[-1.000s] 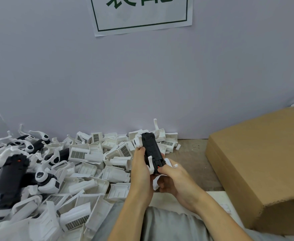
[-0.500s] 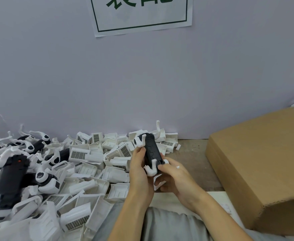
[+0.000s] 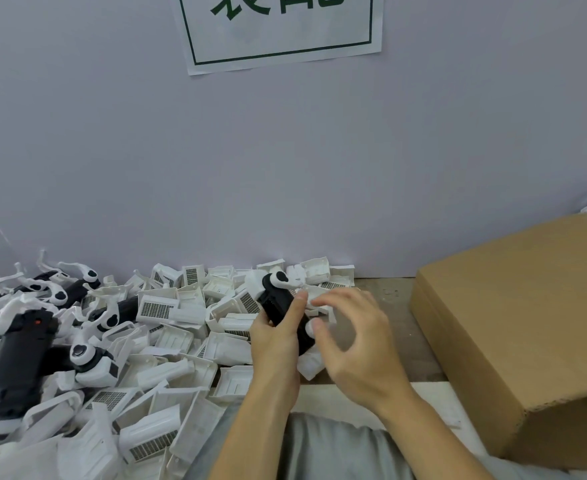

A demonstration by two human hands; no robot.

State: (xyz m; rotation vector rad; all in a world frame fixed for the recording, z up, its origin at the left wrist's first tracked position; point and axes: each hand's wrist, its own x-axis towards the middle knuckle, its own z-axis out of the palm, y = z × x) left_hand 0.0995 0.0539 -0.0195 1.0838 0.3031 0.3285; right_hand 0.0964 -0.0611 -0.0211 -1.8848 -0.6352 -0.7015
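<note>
My left hand grips a black plastic body with white arm pieces clipped on; one white arm sticks out at its far end. My right hand hovers just right of the part, blurred, fingers spread and relaxed, holding nothing. The lower end of the black body is hidden behind both hands.
A heap of white plastic shells with grilles covers the bench to the left. Assembled black-and-white units lie at far left. A large cardboard box stands at right. A lilac wall with a paper sign closes the back.
My right hand has let go of the part and lifted off to the right. The black body has turned in my left hand, its white arm now at the far end.
</note>
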